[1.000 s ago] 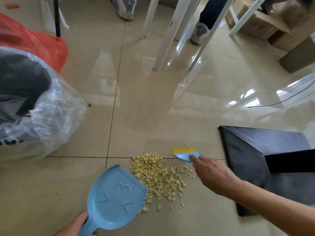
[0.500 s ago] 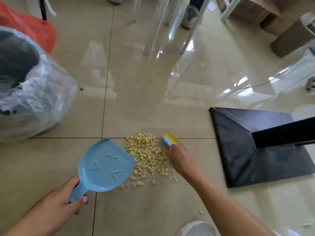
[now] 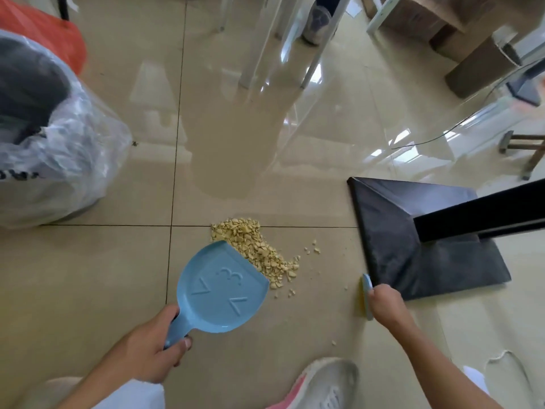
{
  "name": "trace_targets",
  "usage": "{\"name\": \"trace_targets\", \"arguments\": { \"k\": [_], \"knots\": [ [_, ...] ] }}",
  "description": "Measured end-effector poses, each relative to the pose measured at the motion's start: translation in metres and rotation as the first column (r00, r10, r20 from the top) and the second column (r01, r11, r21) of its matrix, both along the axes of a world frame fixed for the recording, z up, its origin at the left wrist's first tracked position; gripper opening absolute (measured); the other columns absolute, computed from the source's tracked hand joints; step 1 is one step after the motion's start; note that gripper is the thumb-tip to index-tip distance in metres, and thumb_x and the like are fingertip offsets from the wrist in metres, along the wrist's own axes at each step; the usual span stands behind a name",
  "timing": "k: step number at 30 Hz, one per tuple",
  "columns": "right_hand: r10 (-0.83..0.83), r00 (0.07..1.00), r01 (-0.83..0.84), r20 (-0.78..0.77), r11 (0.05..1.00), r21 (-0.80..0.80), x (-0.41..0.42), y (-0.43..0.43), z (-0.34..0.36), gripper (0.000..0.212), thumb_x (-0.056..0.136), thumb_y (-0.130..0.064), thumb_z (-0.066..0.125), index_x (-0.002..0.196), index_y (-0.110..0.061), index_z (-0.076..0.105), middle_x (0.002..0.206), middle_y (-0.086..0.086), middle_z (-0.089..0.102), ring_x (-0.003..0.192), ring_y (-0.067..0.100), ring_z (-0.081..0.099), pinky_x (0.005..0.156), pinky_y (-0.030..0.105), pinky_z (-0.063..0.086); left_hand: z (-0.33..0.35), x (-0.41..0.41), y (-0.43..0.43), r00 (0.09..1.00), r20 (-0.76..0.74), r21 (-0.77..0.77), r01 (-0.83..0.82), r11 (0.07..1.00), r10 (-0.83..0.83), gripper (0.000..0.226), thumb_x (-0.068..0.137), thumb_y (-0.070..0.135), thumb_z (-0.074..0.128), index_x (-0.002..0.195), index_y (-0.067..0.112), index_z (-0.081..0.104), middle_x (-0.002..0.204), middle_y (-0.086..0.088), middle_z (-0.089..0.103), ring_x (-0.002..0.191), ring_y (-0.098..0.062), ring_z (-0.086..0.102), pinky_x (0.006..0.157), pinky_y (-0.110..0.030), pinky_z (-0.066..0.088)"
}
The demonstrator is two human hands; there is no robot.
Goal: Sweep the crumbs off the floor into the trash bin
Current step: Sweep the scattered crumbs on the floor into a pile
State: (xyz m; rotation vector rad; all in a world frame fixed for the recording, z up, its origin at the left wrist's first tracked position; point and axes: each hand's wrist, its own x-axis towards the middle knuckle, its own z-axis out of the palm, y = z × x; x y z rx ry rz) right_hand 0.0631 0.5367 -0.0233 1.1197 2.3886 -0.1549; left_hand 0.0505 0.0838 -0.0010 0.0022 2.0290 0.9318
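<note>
Crumbs: pale yellow heap on the tiled floor, landmark for all below. Dustpan: light blue, front lip touching the heap's near-left side; left hand, fingers clamped on its handle. Brush: blue with yellow bristles, well right of the heap, beside a black stand base; right hand, fingers closed round it. Trash bin: clear-bagged, far left of the heap. A few stray bits lie just right of it.

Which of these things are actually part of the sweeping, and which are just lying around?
In use: crumbs, blue dustpan in left hand, small brush in right hand, lined trash bin.

Lying about: black stand base, cardboard boxes, cable.
</note>
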Motion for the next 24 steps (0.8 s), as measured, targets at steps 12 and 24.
{"name": "trace_targets", "arguments": {
  "k": [12,24],
  "knots": [
    [0.58,0.813,-0.582,0.055,0.813,0.024,-0.08,-0.122,-0.03,0.031,0.096,-0.002,0.04,0.113,0.004,0.066,0.11,0.022,0.069,0.098,0.039,0.068,0.078,0.039,0.052,0.006,0.016,-0.001,0.99,0.103,0.037,-0.104,0.994,0.1,0.036,0.094,0.023,0.062,0.123,0.038,0.047,0.095,-0.004,0.076,0.074,-0.001,0.071,0.084,-0.022,0.056],
    [0.137,0.931,-0.216,-0.337,0.954,-0.209,-0.026,-0.108,0.024,0.036,0.092,-0.021,0.049,0.058,-0.01,0.045,0.05,0.004,0.049,0.048,0.017,0.044,0.049,0.035,0.033,-0.009,0.005,-0.019,0.991,0.037,-0.049,-0.129,0.99,0.131,0.023,0.092,0.029,0.063,0.107,0.041,0.051,0.085,0.009,0.078,0.07,0.002,0.068,0.079,-0.023,0.055]
  ]
}}
